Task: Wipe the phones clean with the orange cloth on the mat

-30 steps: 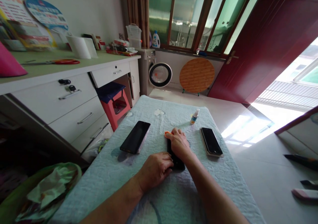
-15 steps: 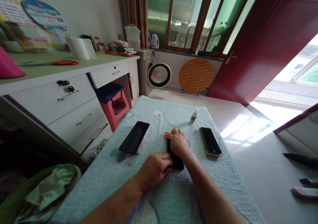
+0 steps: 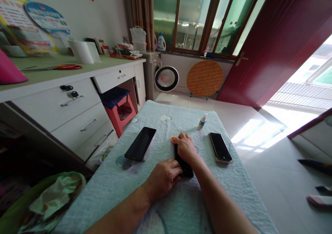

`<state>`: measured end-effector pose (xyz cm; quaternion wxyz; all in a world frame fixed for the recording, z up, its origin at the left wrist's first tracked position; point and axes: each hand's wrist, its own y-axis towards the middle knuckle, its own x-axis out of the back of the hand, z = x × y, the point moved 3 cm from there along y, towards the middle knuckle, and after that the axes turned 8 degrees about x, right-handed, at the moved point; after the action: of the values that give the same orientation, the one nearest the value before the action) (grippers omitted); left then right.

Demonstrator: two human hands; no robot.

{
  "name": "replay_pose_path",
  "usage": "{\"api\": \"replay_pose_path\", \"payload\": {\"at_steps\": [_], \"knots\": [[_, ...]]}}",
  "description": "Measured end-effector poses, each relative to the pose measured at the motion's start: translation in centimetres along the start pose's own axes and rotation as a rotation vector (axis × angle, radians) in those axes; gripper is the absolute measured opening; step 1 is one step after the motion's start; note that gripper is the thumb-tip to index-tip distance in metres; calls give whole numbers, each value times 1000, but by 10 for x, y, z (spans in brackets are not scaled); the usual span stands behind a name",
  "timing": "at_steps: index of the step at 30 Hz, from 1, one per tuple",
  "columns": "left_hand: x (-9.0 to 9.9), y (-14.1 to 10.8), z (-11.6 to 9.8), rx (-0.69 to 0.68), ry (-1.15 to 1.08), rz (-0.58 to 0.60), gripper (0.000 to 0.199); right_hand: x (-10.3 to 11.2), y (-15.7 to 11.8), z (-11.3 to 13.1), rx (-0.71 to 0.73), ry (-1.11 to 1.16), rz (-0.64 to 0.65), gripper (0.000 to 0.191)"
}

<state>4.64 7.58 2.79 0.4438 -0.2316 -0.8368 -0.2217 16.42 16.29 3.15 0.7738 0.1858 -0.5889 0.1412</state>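
Note:
A black phone (image 3: 187,171) lies flat on the cloth-covered table (image 3: 166,206), partly hidden under my hands. My left hand (image 3: 164,177) grips its lower left edge with curled fingers. Over its upper part, my right hand (image 3: 185,147) presses down, closed on a small orange cloth or pad (image 3: 173,140); most of that piece is covered, so its exact kind is unclear. To the left rests a second, larger phone (image 3: 140,144), screen up. A third phone (image 3: 220,146) sits to the right on a pale case or box. Beyond my right hand stands a small spray bottle (image 3: 202,122).
Along the left runs a white desk (image 3: 77,106) with scissors (image 3: 64,67) and a paper roll (image 3: 82,51) on top. A red stool (image 3: 121,114) is tucked beside it. Near my left arm is a green bin (image 3: 80,183). A washing machine door (image 3: 166,78) hangs open behind.
My two hands have shifted very slightly on the phone, the left a little to the right. The orange piece has edged slightly left and up. Other things stay in place.

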Motion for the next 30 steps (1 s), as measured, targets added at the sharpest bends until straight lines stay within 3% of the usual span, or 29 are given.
{"api": "replay_pose_path", "payload": {"at_steps": [7,15,30], "knots": [[-2,0,1,2,1,-2,11,-1,-10,6,7,35,33,29],[-3,0,3,-34,-28,-49,10,8,-23,1,169,167,131,31],[-2,2,2,-42,-66,-77,15,26,-30,2,266,267,266,34]]}}
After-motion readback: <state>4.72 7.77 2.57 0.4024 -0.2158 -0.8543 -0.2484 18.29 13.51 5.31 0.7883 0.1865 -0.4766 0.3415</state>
